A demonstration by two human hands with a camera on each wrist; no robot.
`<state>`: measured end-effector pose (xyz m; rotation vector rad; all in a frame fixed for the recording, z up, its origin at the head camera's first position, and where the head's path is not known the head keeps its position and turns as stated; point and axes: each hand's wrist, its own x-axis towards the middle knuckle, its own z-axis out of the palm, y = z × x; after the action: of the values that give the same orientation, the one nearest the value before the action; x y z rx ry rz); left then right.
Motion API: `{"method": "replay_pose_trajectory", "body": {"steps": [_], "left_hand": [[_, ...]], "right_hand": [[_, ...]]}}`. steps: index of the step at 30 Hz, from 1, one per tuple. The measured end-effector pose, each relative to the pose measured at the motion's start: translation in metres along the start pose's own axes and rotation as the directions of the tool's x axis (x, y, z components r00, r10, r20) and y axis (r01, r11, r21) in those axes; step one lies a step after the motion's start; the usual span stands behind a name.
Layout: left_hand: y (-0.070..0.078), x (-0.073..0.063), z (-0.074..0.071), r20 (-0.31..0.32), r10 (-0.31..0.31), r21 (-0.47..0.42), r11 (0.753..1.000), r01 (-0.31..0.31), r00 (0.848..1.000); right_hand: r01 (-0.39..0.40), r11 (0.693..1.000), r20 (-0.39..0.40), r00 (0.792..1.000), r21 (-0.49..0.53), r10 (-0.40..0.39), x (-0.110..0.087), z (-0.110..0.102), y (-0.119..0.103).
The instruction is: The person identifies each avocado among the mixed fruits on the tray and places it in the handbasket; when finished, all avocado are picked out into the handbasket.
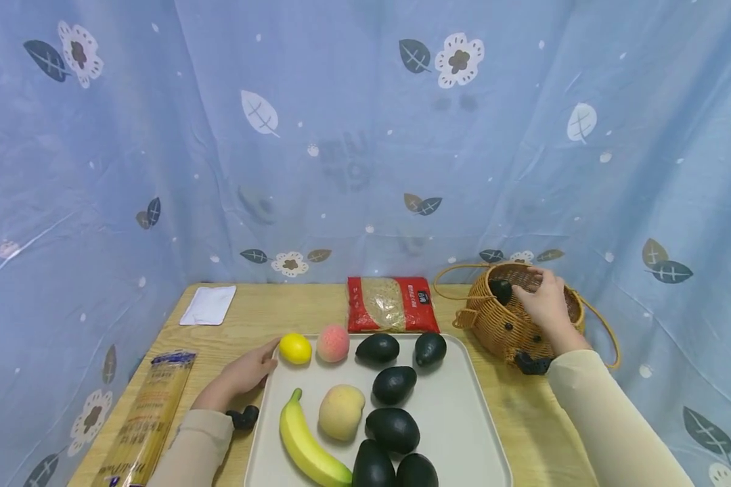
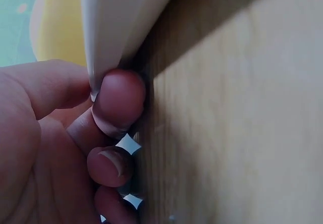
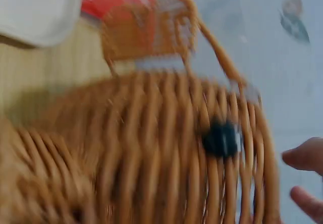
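Two dark avocados (image 1: 374,465) lie closest to me, touching each other at the near end of the pale tray (image 1: 459,419). Four more dark avocados (image 1: 392,385) sit on it: two along the tray's far edge, one just nearer than those, and one close behind the near pair. From my end I count a yellow lemon (image 1: 295,349) in the tray's far left corner, a pink peach (image 1: 333,343) beside it, a yellow peach (image 1: 341,412) near the middle and a banana (image 1: 309,443) along the left side.

Of the two hands, my left hand (image 1: 250,368) is at the tray's far left corner, pinching the rim between thumb and fingers. My right hand (image 1: 545,301) is at the mouth of the wicker basket (image 1: 493,328), beyond the tray's far right corner, thumb and fingers spread apart. One dark avocado (image 1: 501,291) rests inside the basket, next to that thumb; I cannot tell whether they touch.

Just behind the tray's far edge lies a red bag (image 1: 392,304). A long clear packet (image 1: 149,419) lies left of the tray on the wooden worktop (image 1: 292,308), and a white sheet (image 1: 208,305) beyond the far left corner. Patterned blue fabric (image 1: 341,169) hangs behind the tray.
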<state>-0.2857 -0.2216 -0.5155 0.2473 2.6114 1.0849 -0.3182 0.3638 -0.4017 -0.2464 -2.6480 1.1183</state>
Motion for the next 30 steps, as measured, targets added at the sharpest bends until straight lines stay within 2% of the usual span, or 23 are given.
{"method": "replay_pose_trajectory", "body": {"steps": [2,6,12,15,18,23,26,30], "left_hand": [[0.001,-0.001,-0.001,0.001,-0.008,-0.006,1.0,0.009,1.0],[0.001,-0.002,-0.002,-0.001,-0.014,-0.008,1.0,0.014,1.0],[0.001,0.0,0.0,-0.011,-0.006,0.016,1.0,0.007,1.0],[0.002,-0.001,0.0,-0.012,-0.009,0.02,1.0,0.01,1.0],[0.003,-0.001,0.0,0.001,-0.016,0.01,1.0,0.016,1.0],[0.004,-0.002,0.0,0.0,-0.023,0.01,1.0,0.023,1.0],[0.004,-0.003,0.0,-0.01,-0.021,0.011,1.0,0.021,1.0],[0.005,-0.003,-0.001,-0.013,-0.02,-0.005,1.0,0.02,1.0]], "right_hand": [[0.071,0.997,-0.028,0.997,0.017,-0.071,-0.008,0.007,-0.009],[0.213,0.977,-0.063,0.975,0.014,-0.212,-0.025,0.021,-0.026],[0.367,0.93,-0.033,0.93,0.007,-0.366,-0.051,0.041,-0.04],[0.412,0.911,-0.011,0.911,0.025,-0.412,-0.062,0.051,-0.046],[0.423,0.905,0.02,0.905,0.043,-0.424,-0.072,0.064,-0.047],[0.378,0.925,0.126,0.916,0.043,-0.38,-0.081,0.089,-0.046],[0.349,0.937,0.184,0.922,-0.007,-0.341,-0.086,0.102,-0.043],[0.325,0.943,0.219,0.928,-0.076,-0.302,-0.089,0.118,-0.039]]}}
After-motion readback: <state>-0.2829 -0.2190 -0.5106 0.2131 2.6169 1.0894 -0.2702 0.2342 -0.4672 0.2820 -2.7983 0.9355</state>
